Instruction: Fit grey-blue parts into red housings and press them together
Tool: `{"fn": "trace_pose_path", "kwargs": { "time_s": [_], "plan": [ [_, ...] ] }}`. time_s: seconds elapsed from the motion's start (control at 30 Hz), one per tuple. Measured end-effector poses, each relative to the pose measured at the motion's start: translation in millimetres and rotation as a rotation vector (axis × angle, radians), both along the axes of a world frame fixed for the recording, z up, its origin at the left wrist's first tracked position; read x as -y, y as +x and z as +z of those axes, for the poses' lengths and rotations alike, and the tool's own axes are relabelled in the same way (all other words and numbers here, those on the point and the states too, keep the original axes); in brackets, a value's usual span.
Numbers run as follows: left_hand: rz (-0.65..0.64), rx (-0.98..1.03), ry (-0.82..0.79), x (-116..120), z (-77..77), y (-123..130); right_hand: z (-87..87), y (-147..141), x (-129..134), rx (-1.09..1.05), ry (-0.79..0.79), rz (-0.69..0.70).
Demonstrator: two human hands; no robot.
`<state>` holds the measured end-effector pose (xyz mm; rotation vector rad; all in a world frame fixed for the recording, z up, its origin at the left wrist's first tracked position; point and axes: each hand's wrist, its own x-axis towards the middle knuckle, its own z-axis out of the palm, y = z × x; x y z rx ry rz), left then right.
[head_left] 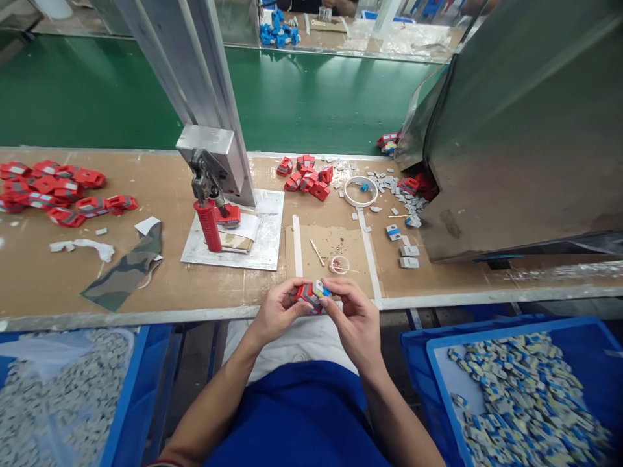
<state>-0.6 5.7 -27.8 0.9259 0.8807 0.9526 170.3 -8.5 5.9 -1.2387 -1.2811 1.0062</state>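
Just over the bench's front edge, my left hand (279, 312) pinches a red and grey toy part (306, 295) between thumb and fingers. My right hand (354, 316) grips a small grey, blue and yellow piece (320, 289), which touches the right end of the red part. Beyond my hands lie a small round cup (339, 264) and a white stick (317, 252) on taped cardboard. Several red parts (306, 178) sit farther back, left of a roll of tape (361, 192).
A press with a red handle (207, 226) stands left of centre. More red parts (53, 188) are heaped at far left. Blue bins of small pieces flank me, left (127, 395) and right (450, 402). A metal housing (525, 143) rises at right, before a green belt (311, 97).
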Motion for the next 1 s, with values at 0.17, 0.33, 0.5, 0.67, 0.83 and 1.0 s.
{"fn": "trace_pose_path", "kwargs": {
  "time_s": [0.17,0.33,0.5,0.67,0.83,1.0],
  "plan": [
    [-0.001,-0.016,-0.015,-1,-0.5,-2,-3.3,0,-1,0.123,0.03,0.037],
    [0.014,0.042,-0.008,0,-2.7,-2,-4.2,-1,3,0.249,0.127,0.067],
    [-0.029,0.059,0.086,2,3.2,-5,-5.5,-1,10,0.341,0.207,0.167],
    [-0.077,-0.019,0.139,6,18.1,-21,-2.5,-9,15,0.222,0.257,0.155],
    [0.111,-0.292,0.502,10,30.3,-32,-1.9,-26,21,0.161,0.248,0.109],
    [0.223,-0.383,0.514,20,29.7,-38,-7.2,-44,19,0.104,0.18,0.113]
  ]
}}
